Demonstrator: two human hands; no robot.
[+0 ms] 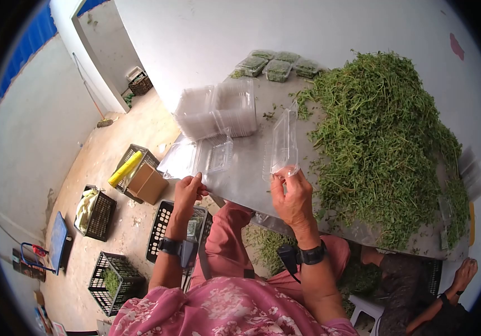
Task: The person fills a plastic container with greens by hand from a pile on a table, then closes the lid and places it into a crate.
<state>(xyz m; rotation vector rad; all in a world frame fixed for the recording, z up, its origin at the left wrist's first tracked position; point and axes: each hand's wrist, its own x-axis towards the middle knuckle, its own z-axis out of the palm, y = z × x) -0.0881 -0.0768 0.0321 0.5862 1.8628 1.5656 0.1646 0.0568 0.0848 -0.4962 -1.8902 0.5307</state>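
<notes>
My right hand [292, 196] pinches the near end of a clear plastic container [283, 143], tilted above the grey table [251, 185]. My left hand [189, 193] is closed, thumb against fingers, beside the near edge of an opened clear container [209, 154] at the table's left edge; whether it grips that edge I cannot make out. Just behind stands a tall stack of clear empty containers [218, 109]. A large heap of green leafy stems [380, 145] covers the right side of the table. Several filled, closed containers [278, 70] sit at the far edge.
Black crates [99, 215] stand on the floor to the left, one holding a yellow roll [125, 168] and a cardboard box [147, 183]. A blue trolley [58, 241] is farther left. Another person's hand [465, 273] shows at the lower right, near a stool [366, 308].
</notes>
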